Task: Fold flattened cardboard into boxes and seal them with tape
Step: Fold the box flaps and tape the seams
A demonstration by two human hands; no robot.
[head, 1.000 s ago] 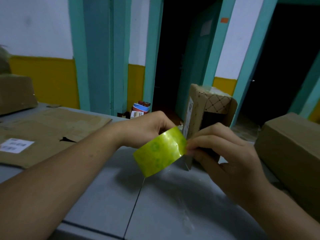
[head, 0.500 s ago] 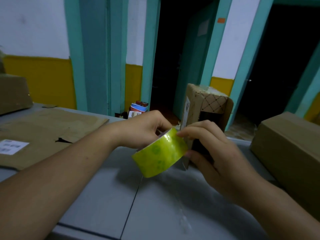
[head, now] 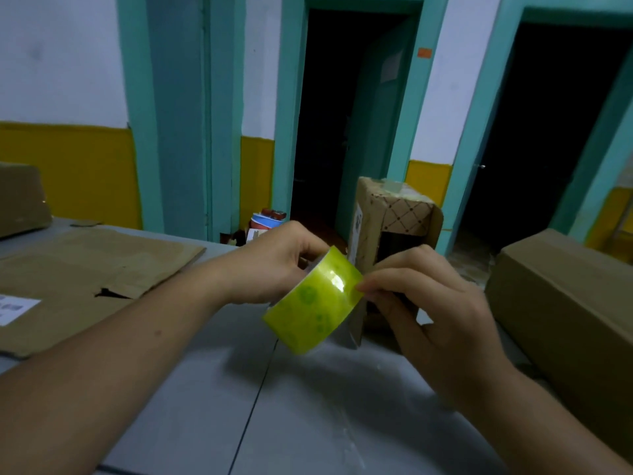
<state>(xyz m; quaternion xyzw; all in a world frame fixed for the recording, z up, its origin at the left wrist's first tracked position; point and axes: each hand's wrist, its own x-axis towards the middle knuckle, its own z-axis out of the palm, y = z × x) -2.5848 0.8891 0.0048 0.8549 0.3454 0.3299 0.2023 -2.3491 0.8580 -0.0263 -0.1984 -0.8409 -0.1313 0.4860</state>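
My left hand (head: 274, 265) grips the tape (head: 311, 303), fingers curled round the yellow-green roll. It holds the roll tilted and clear of the table (head: 308, 406), just in front of the box (head: 394, 214) and slightly to its left. My right hand (head: 428, 303) is also in front of the box, covering the lower part of its dark opening. Its thumb and fingertips (head: 373, 286) are drawn in narrow and pinch the edge of the roll nearest the box. I cannot tell whether they have the loose end.

The box stands upright on the table with its open side toward me. A diamond-printed flap lies across its top and a label runs down its left wall. Flat cardboard (head: 85, 269) lies well to the left of the box, with a white sticker (head: 13, 308) at its near corner. A bigger carton (head: 565, 296) sits near the box on its right.
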